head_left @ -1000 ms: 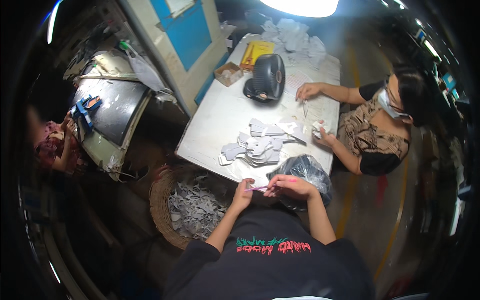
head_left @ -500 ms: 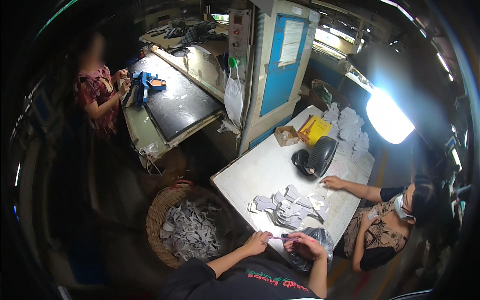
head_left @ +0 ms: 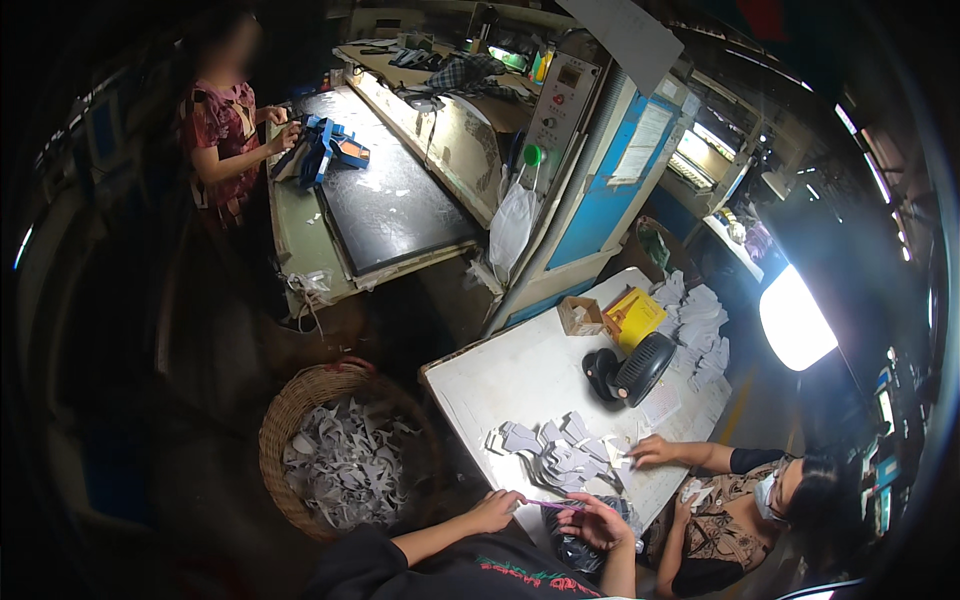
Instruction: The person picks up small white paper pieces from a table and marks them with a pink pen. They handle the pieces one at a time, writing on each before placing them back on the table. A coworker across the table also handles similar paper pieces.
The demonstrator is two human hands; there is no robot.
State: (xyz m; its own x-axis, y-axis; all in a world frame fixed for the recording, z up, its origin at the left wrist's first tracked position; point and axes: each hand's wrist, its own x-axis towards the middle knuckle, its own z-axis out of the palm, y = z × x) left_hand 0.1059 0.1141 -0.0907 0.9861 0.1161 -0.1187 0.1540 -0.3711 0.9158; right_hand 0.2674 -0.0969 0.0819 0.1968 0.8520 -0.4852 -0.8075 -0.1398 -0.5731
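Cord [head_left: 552, 504], perhaps (purple), between hands [head_left: 495, 511]

The person wears a black shirt [head_left: 440, 582], which looks plain except for the lettering [head_left: 532, 577] on its front. This lettering has two colours: the green part lies above the red part in the view, and the red part runs further to the right. At the left of the lettering, the left sleeve [head_left: 365, 562] is short and black too. Beyond the lettering, the left hand [head_left: 494, 512] and the right hand [head_left: 602, 525] are bare.
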